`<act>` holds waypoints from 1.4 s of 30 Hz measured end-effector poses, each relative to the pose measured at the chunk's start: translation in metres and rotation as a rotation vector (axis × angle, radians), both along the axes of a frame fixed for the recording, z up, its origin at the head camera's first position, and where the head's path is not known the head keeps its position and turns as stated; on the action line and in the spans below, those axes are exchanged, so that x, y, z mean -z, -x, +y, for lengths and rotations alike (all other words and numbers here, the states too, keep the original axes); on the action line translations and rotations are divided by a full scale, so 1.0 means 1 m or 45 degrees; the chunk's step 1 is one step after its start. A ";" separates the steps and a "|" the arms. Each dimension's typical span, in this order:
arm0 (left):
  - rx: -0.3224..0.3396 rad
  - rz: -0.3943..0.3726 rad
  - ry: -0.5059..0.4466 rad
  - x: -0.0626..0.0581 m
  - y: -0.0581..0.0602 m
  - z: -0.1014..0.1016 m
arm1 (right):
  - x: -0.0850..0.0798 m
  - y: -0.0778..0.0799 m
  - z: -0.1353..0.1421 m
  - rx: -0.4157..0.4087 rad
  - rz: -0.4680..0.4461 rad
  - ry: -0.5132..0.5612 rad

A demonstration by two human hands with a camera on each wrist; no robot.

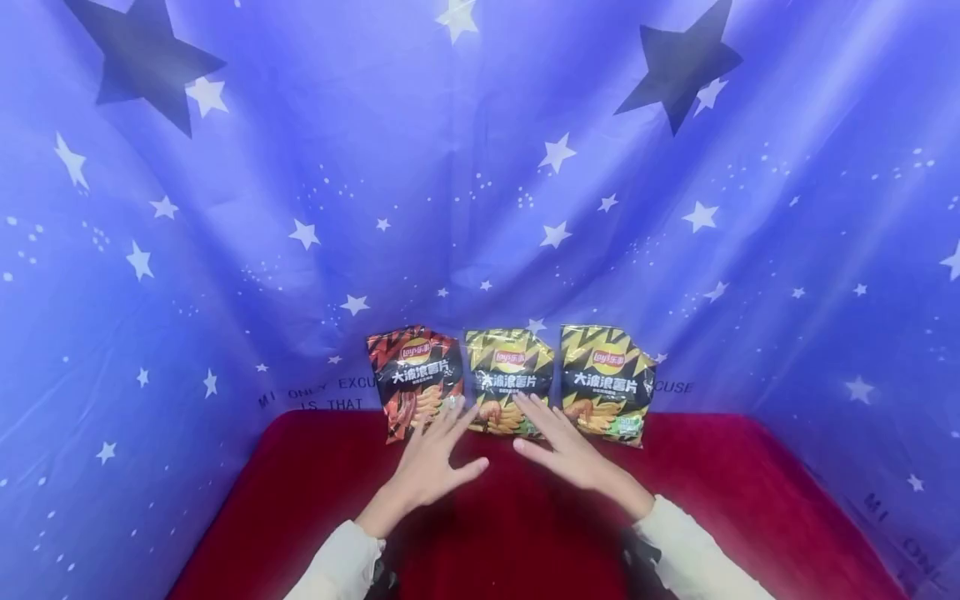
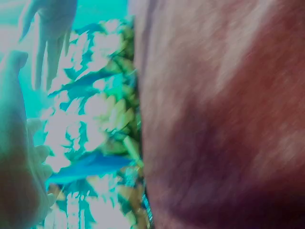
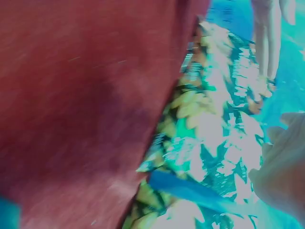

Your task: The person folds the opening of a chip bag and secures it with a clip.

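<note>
Three chip bags stand upright in a row against the backdrop: a red and black chip bag (image 1: 417, 375) on the left, a yellow and black chip bag (image 1: 510, 367) in the middle, and another yellow and black chip bag (image 1: 606, 375) on the right. My left hand (image 1: 431, 467) is in front of the gap between the red and middle bags, fingers spread and straight. My right hand (image 1: 566, 450) mirrors it before the middle and right bags. Neither hand holds anything; whether fingertips touch the bags cannot be told. Both wrist views are washed out and blurred.
A red cloth-covered table (image 1: 510, 533) lies under the hands. A blue curtain (image 1: 450, 167) printed with stars and some lettering hangs behind the bags and along both sides.
</note>
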State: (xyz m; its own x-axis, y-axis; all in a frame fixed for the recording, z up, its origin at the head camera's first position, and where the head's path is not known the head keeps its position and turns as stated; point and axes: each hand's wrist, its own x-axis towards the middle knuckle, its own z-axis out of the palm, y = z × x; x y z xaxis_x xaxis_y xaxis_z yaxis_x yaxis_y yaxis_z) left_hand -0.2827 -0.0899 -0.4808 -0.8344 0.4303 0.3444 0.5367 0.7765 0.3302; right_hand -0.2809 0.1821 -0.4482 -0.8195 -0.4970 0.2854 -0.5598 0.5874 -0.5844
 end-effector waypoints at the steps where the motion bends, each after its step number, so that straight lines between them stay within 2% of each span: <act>1: -0.015 0.011 -0.022 -0.002 0.001 -0.004 | -0.004 0.002 -0.003 -0.012 -0.020 0.051; 5: -0.082 0.029 -0.114 -0.011 0.008 -0.019 | -0.019 0.010 -0.014 -0.030 -0.157 0.264; 11: -0.154 0.023 -0.259 -0.026 0.016 -0.041 | -0.037 0.032 -0.038 -0.023 -0.372 0.550; 17: -0.214 -0.097 -0.478 -0.040 0.029 -0.062 | -0.039 0.062 -0.057 -0.116 -0.694 0.781; 20: -0.248 -0.172 -0.581 -0.039 0.040 -0.073 | -0.039 0.073 -0.065 -0.151 -0.818 0.855; 23: -0.270 -0.250 -0.706 -0.034 0.050 -0.083 | -0.041 0.082 -0.073 -0.139 -0.914 0.928; 28: -0.285 -0.429 -0.948 -0.024 0.058 -0.094 | -0.042 0.093 -0.090 -0.113 -0.993 0.914; 33: -0.285 -0.607 -1.174 -0.017 0.062 -0.100 | -0.034 0.101 -0.106 -0.151 -1.040 0.910; 38: -0.273 -0.685 -1.340 -0.012 0.066 -0.101 | -0.027 0.107 -0.118 -0.161 -1.056 0.924; 42: -0.244 -0.710 -1.440 -0.009 0.070 -0.100 | -0.023 0.112 -0.123 -0.152 -1.048 0.899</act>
